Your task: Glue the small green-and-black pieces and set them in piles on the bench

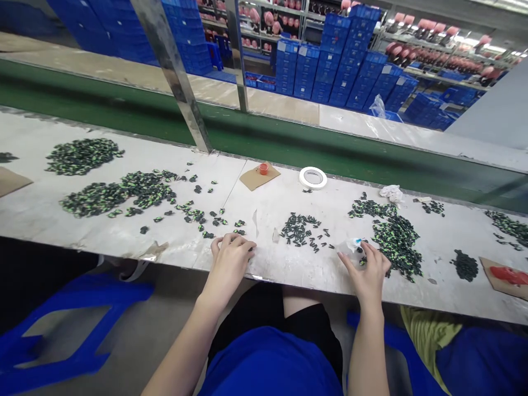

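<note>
My left hand rests at the table's near edge with its fingers curled down; whatever lies under the fingertips is hidden, though a dark bit shows beside them. Small black-and-green parts lie just beyond it. My right hand has its thumb and fingers apart. It reaches to the left edge of a heap of black-and-green parts. Between thumb and forefinger, on the table, lies a crumpled whitish scrap with a blue spot. A group of small dark pieces is spread between my hands.
Along the far side lie a roll of white tape and a cardboard piece with a red cap-like dish. More heaps cover the left. A metal post rises from the table. Someone's sleeve shows at right.
</note>
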`<state>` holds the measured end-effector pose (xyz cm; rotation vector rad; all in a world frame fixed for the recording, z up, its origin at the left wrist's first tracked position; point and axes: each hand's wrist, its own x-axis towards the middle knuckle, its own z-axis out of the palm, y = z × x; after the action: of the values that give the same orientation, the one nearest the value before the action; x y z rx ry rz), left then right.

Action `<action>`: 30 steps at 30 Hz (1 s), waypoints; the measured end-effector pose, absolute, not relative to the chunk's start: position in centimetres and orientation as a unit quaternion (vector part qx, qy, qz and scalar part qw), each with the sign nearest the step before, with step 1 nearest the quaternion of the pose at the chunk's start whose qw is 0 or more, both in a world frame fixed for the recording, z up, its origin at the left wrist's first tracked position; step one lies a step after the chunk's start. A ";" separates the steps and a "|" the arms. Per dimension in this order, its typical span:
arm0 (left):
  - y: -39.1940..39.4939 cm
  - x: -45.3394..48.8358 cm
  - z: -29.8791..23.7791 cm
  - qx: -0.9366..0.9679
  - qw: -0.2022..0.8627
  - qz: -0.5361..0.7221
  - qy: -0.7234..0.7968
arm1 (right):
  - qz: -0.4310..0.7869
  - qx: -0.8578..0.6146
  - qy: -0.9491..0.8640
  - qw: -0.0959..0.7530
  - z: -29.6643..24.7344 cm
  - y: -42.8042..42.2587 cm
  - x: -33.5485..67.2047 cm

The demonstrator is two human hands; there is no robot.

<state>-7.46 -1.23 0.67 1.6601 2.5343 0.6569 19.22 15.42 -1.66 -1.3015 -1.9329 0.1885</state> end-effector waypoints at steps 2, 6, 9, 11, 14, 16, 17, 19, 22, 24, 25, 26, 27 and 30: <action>-1.3 -7.5 0.5 0.539 0.022 0.198 0.818 | 0.096 -0.508 -0.762 0.389 -1.9 15.8 18.7; -1.1 -8.1 0.2 0.562 0.038 0.187 0.805 | 0.181 -0.493 -0.741 0.418 -1.5 15.6 17.9; -0.5 -7.8 0.2 0.570 0.076 0.209 0.791 | 0.310 -0.483 -0.673 0.466 -0.6 14.5 17.6; 0.2 -6.8 0.3 0.578 0.125 0.244 0.769 | 0.392 -0.464 -0.620 0.497 -0.2 13.6 17.5; 1.6 -4.4 0.3 0.586 0.211 0.316 0.716 | 0.448 -0.445 -0.569 0.526 -0.4 12.3 17.4; 2.4 -2.5 0.0 0.576 0.249 0.368 0.686 | 0.459 -0.440 -0.543 0.548 -0.8 11.7 17.4; 2.7 -1.6 -0.2 0.568 0.258 0.389 0.677 | 0.466 -0.437 -0.529 0.559 -1.1 11.4 17.3; 3.0 -0.3 -0.7 0.546 0.248 0.411 0.687 | 0.482 -0.433 -0.500 0.575 -1.5 11.0 16.9; 2.8 0.6 -1.4 0.515 0.174 0.408 0.733 | 0.489 -0.456 -0.465 0.580 -1.8 10.5 16.0; 2.5 0.4 -1.8 0.511 0.131 0.404 0.747 | 0.469 -0.494 -0.448 0.579 -1.8 10.1 15.3; 2.3 0.3 -1.9 0.513 0.120 0.406 0.747 | 0.457 -0.512 -0.445 0.574 -1.7 10.0 15.0; 2.2 0.1 -2.1 0.516 0.116 0.411 0.743 | 0.445 -0.528 -0.447 0.568 -1.6 9.8 14.8; 2.0 0.0 -2.3 0.519 0.117 0.419 0.736 | 0.431 -0.541 -0.455 0.562 -1.5 9.6 14.5; 1.9 -0.2 -2.7 0.514 0.138 0.457 0.713 | 0.377 -0.558 -0.502 0.543 -1.1 9.2 13.9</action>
<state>-0.23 1.88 -2.70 1.4853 2.0621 1.3221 13.88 9.16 -1.07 -1.3255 -1.1909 0.8964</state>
